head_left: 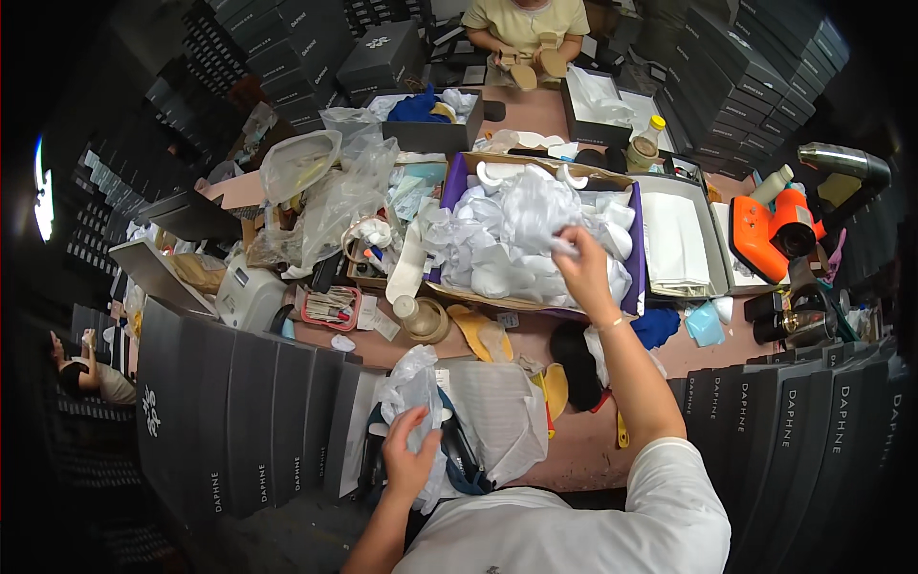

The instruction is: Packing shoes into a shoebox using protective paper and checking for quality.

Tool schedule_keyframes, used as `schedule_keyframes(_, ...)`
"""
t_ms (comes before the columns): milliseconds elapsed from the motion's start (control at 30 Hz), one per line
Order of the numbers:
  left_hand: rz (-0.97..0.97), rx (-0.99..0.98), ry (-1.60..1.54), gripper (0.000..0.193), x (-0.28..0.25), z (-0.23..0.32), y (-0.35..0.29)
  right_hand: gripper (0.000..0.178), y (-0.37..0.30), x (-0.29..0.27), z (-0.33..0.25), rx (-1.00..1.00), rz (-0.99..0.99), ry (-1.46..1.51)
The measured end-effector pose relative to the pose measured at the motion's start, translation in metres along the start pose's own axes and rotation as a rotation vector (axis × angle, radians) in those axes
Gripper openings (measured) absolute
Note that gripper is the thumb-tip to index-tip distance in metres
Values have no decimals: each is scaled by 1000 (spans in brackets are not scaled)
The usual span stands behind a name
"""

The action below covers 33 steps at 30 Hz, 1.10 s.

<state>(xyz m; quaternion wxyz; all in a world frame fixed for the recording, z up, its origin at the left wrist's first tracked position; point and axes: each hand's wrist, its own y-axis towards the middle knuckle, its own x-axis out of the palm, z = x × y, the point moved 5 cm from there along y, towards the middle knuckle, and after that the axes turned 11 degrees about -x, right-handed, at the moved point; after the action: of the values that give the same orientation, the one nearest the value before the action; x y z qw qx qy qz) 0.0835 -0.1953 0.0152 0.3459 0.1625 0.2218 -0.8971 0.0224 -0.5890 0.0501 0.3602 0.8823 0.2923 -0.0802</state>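
Observation:
My right hand (585,271) is over the purple-edged box (639,251), which is heaped with crumpled white paper (492,263). Its fingers are closed on a piece of white paper (566,251), partly blurred. Close to my body, my left hand (411,457) holds a sheet of thin, translucent white wrapping paper (413,387) between thumb and fingers. Beneath and beside that hand lies a pair of dark blue shoes (466,457), partly covered by the paper. More white wrapping sheet (497,411) is spread to the right of the shoes.
Stacked dark grey shoe boxes (244,421) stand at left, with others (765,421) at right. A beige jar (421,320) and yellow insoles (478,333) lie between. An orange device (760,239) sits at far right. Across the table a person (526,29) holds tan shoes (523,77).

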Motion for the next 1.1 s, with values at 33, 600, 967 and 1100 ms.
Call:
schedule_keyframes(33,-6,32,-240,74,10,21,8,23,-12,3,-31,-72,-64,-49)
schedule_keyframes(600,42,-206,-478,25,39,5,1,60,-169,68,-125,479,-413,599)
schedule_keyframes(967,-410,-536,-589,34,-35,-68,-52,33,-168,-20,-53,706,-198,739)
schedule_keyframes(1100,-361,-469,-446,37,-41,-57,-56,71,-149,-34,-96,88,-492,-92)
